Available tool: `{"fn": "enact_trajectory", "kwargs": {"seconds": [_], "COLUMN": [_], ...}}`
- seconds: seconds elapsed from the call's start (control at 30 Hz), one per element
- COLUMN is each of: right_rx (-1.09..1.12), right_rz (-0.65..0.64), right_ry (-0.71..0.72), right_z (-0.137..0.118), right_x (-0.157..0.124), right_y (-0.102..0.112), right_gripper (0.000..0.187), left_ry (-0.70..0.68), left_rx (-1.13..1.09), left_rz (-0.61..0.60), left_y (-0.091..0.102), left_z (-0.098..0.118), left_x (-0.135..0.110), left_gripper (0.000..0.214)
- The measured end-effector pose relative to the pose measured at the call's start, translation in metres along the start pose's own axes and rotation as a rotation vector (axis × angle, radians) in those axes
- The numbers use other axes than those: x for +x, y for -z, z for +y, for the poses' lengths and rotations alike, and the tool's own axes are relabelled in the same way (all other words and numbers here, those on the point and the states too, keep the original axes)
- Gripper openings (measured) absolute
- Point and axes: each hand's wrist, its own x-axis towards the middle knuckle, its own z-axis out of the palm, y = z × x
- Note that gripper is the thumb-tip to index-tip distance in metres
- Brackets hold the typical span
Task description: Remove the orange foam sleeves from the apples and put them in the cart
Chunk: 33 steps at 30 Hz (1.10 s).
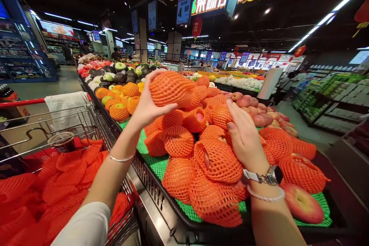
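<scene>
My left hand is closed around a fruit in an orange foam net, raised above the pile. The net covers the fruit, so its kind is hidden. My right hand lies against the netted fruits on the right of the pile, fingers stretched out and close together. Under and between my hands are several more netted fruits, heaped on a green mesh liner in a black crate. A bare red apple lies at the crate's front right corner.
At left stands a shopping cart with a cup, a white cloth and loose red-orange foam nets. Beyond the crate are bare apples and other netted fruit. Price screens hang overhead.
</scene>
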Motion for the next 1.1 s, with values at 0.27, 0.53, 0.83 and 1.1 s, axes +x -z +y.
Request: {"fn": "enact_trajectory", "kwargs": {"seconds": [0.27,0.53,0.83,1.1], "right_rx": [0.089,0.148,0.199,0.196], "right_rz": [-0.229,-0.238,-0.264,-0.266], "right_ry": [-0.097,-0.128,-0.170,-0.185], "right_z": [-0.005,-0.005,-0.004,-0.001], "right_x": [0.002,0.002,0.002,-0.002], "right_y": [-0.002,-0.002,-0.002,-0.004], "right_gripper": [0.034,0.033,0.033,0.037], "left_ry": [0.834,1.326,1.101,0.660], "left_rx": [0.171,-0.057,0.400,0.711], "left_rz": [-0.386,-0.731,-0.924,-0.676], "left_y": [0.119,0.123,0.123,0.110], "left_z": [-0.053,-0.094,-0.100,-0.098], "left_x": [-0.063,-0.063,-0.044,-0.091], "left_gripper": [0.076,0.070,0.074,0.053]}}
